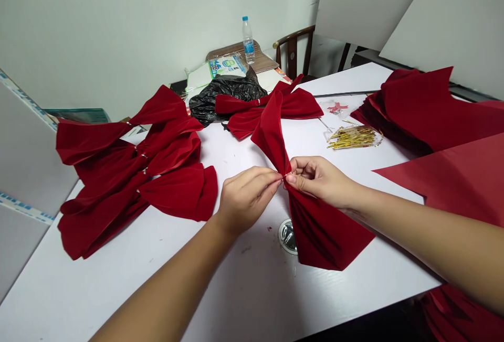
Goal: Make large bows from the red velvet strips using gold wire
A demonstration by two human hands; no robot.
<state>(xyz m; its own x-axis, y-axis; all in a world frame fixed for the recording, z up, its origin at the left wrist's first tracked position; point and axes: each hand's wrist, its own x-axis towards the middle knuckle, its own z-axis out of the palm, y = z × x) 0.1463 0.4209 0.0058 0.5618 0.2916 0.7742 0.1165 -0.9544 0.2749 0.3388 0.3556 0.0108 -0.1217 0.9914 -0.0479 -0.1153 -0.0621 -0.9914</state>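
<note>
A red velvet bow (323,232), pinched narrow at its middle, is between my two hands above the white table (244,289). My left hand (250,195) pinches the tie at the gathered waist from the left, thumb against fingertips. From the right, my right hand (315,177) grips the same waist between thumb and bent fingers. A thin golden tie shows at the fingertips. One wing points up and away, the other hangs down toward the right. Several tied red bows (173,148) lie overlapping at the left, and more red bows (291,103) lie behind my hands.
Golden twist ties (354,137) in clear wrap lie right of centre, near a small clear bag (336,108). Red cloth sheets (425,106) are stacked at the right. A black plastic bag (226,93), a water bottle (248,43) and a wooden chair (292,53) stand behind.
</note>
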